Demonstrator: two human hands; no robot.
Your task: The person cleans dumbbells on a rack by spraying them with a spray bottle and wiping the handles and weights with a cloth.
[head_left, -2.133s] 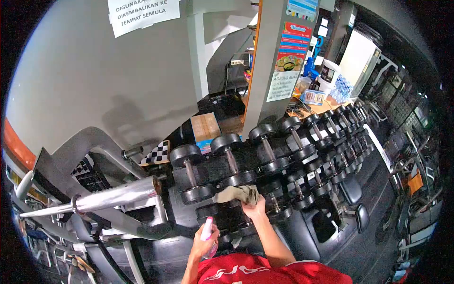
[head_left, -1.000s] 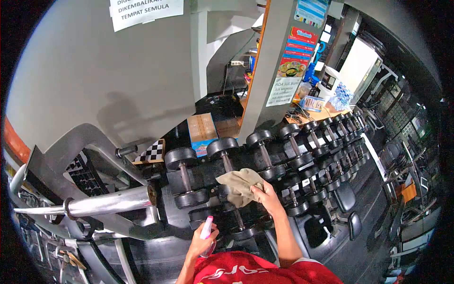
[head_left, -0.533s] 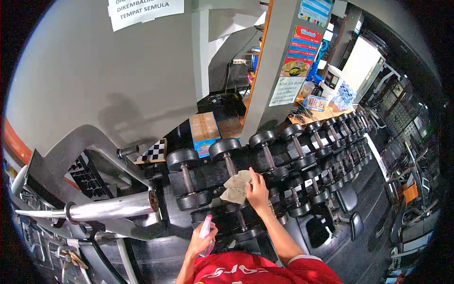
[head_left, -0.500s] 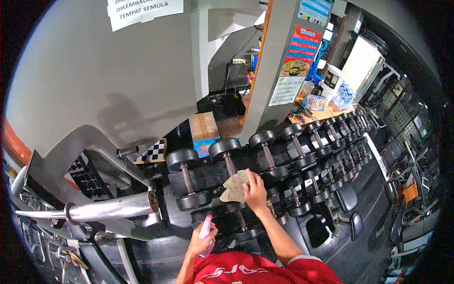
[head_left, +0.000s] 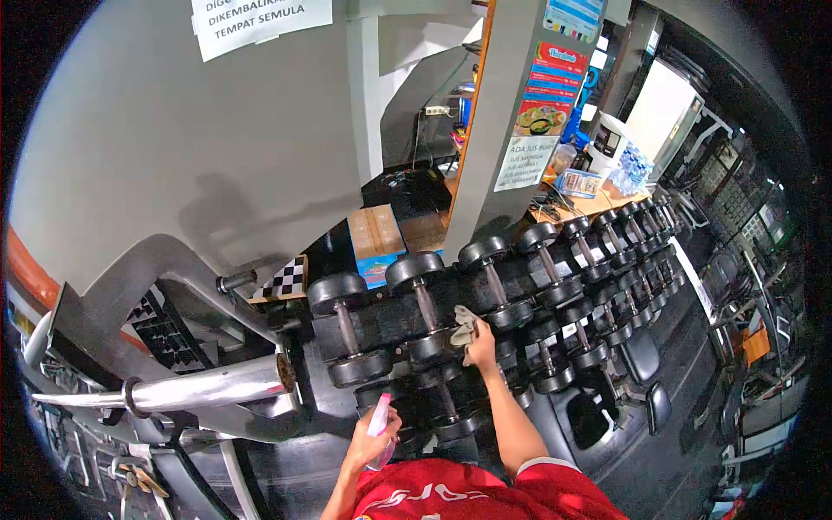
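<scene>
My right hand [head_left: 481,348] is closed round a bunched beige cloth [head_left: 465,328], which lies against the near right side of a black dumbbell [head_left: 427,305] on the upper row of the rack. Another dumbbell [head_left: 496,284] stands just right of the cloth, and one more [head_left: 348,329] is at the left end of the row. Low in front of my body, my left hand [head_left: 373,440] wraps round a spray bottle with a pink top [head_left: 380,416], held upright and tilted slightly. Below the cloth, a lower-row dumbbell [head_left: 448,400] lies between my two hands.
Left of the rack, a machine's thick chrome bar [head_left: 208,381] juts toward it. A cardboard box [head_left: 376,234] sits behind the dumbbells, beside a pillar [head_left: 494,130] with posters. Farther right are a wooden counter [head_left: 598,208] with bottles and a black padded bench [head_left: 657,409].
My right hand has moved right and slightly down, off the front of the dumbbell; the cloth, spread out before, is now bunched in its fingers. My left hand keeps its place with the bottle.
</scene>
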